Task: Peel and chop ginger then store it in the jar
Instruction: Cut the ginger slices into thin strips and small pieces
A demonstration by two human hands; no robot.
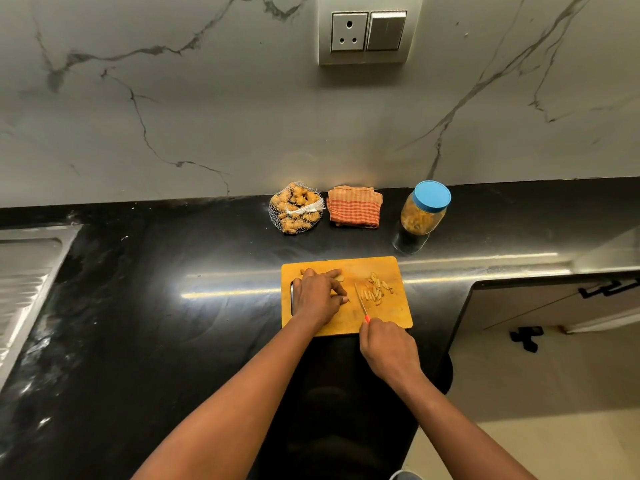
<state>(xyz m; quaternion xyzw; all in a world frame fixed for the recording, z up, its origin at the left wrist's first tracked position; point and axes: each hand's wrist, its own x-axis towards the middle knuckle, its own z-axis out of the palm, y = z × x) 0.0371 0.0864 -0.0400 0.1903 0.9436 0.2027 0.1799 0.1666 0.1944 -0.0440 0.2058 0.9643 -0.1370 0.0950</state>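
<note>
A wooden cutting board [388, 320] lies on the black counter. My left hand [317, 296] sits on its left half, fingers curled over a ginger piece [340, 278] that is mostly hidden. My right hand [388, 348] grips the red handle of a small knife [361, 303], whose blade points away across the board beside my left fingertips. Several chopped ginger strips [375, 291] lie in a loose pile right of the blade. A glass jar [420, 216] with a blue lid stands behind the board at the right, holding ginger pieces.
A net bag of ginger roots [296, 211] and a folded orange checked cloth [355, 206] lie at the back by the marble wall. A steel sink drainboard [24, 289] is at the far left. The counter edge drops to cabinets [554, 306] at the right.
</note>
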